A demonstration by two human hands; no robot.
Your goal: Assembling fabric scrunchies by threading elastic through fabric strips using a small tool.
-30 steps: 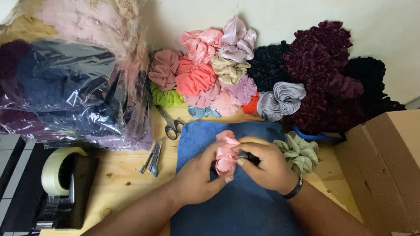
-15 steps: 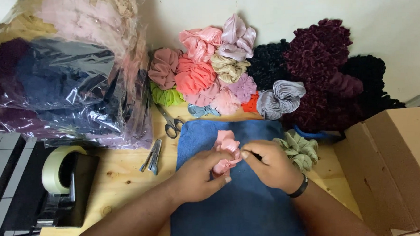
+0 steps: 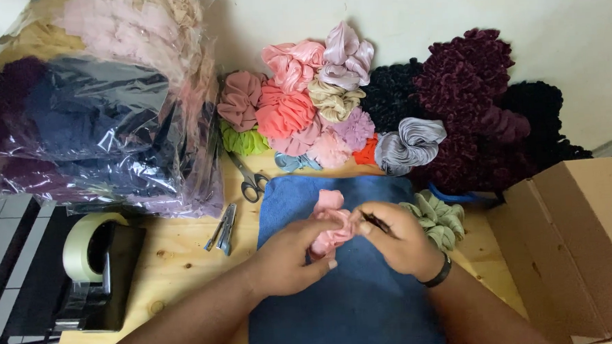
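A pink fabric scrunchie (image 3: 330, 216) lies bunched over a blue towel (image 3: 353, 307) on the wooden table. My left hand (image 3: 292, 255) grips its lower part from the left. My right hand (image 3: 395, 237) pinches its right side and also holds a thin dark tool (image 3: 375, 222) between the fingers. A dark band sits on my right wrist. A sage green scrunchie (image 3: 437, 218) lies just right of my right hand.
A heap of scrunchies (image 3: 317, 109) in pink, coral, beige, purple, grey and dark maroon stands at the back. Scissors (image 3: 249, 180) and small snips (image 3: 222, 229) lie left of the towel. A clear bag of fabric (image 3: 90, 106), a tape dispenser (image 3: 93, 267) and a cardboard box (image 3: 577, 243) flank the table.
Both hands have shifted slightly lower on the towel, and the pink scrunchie has been turned and bunched between them.
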